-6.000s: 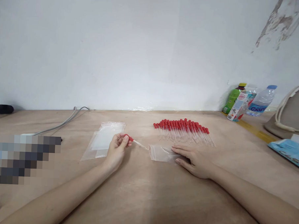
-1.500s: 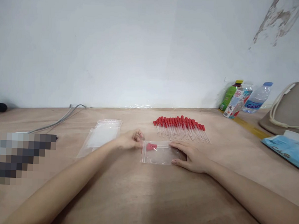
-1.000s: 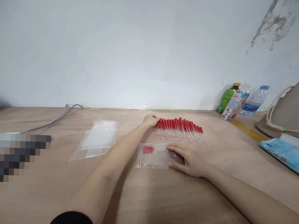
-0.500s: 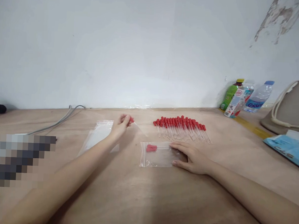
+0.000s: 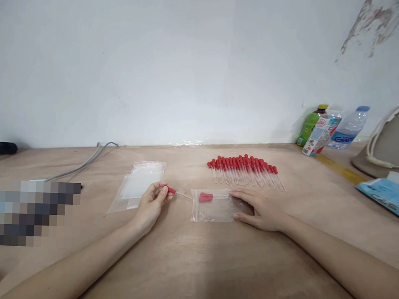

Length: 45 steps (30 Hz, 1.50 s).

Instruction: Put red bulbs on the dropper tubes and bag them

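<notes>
Between the thumb and fingers of my left hand (image 5: 155, 204) is the red bulb of a glass dropper (image 5: 183, 195). Its thin clear stem points right, and the tip meets the zip end of a clear zip bag (image 5: 221, 214). Whether the tip is inside the mouth, I cannot tell. A few droppers with red bulbs (image 5: 205, 197) lie within this bag. Curved over the bag's right end, my right hand (image 5: 262, 210) holds it on the table, with fingers at the upper edge and thumb at the lower. Behind the bag lies a row of several red-bulbed droppers (image 5: 246, 169).
Flat clear zip bags (image 5: 138, 182) lie beyond my left hand. Grey cables (image 5: 83, 162) run along the back left. Bottles (image 5: 347, 131) stand at the back right by a beige bag (image 5: 390, 140) and a blue tissue pack (image 5: 385, 195). A wall borders the table.
My left hand has come down and nearer with the dropper, bringing its tip to the zip bag's left end. My right hand stays on the bag. The view has shifted slightly.
</notes>
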### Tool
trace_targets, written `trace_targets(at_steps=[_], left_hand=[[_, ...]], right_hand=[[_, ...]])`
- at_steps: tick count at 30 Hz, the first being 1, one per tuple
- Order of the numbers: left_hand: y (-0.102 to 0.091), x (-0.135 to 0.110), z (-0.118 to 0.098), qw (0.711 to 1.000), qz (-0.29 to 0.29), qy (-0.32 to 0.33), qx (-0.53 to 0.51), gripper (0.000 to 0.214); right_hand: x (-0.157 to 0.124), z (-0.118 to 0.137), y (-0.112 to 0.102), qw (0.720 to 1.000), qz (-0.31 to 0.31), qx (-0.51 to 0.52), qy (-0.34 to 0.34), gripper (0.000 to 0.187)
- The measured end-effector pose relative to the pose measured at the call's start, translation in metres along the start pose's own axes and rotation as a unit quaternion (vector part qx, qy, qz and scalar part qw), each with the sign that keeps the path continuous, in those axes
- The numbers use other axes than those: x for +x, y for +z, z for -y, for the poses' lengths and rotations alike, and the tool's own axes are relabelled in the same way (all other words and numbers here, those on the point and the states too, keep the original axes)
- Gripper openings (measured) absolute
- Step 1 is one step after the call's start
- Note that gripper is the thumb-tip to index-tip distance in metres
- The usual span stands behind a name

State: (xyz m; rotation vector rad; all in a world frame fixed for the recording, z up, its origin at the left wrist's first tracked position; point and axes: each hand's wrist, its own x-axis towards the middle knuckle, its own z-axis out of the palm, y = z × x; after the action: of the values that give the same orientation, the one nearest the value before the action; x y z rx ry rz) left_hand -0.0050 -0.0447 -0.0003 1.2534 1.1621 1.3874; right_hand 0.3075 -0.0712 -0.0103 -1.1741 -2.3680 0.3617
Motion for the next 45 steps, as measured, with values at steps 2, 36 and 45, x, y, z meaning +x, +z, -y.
trace_targets(at_steps=[2, 36, 45], left_hand=[[0.006, -0.005, -0.001, 0.999, 0.029, -0.012, 0.017, 0.039], [0.113, 0.125, 0.002, 0.93, 0.152, 0.068, 0.328, 0.025], [0.151, 0.153, 0.014, 0.944, 0.103, 0.007, 0.314, 0.016]], right_hand=[[0.0, 0.001, 0.0, 1.0, 0.002, -0.002, 0.001, 0.057], [0.002, 0.001, 0.001, 1.0, 0.0, -0.013, -0.01, 0.058], [0.002, -0.001, 0.002, 1.0, -0.005, 0.006, -0.019, 0.057]])
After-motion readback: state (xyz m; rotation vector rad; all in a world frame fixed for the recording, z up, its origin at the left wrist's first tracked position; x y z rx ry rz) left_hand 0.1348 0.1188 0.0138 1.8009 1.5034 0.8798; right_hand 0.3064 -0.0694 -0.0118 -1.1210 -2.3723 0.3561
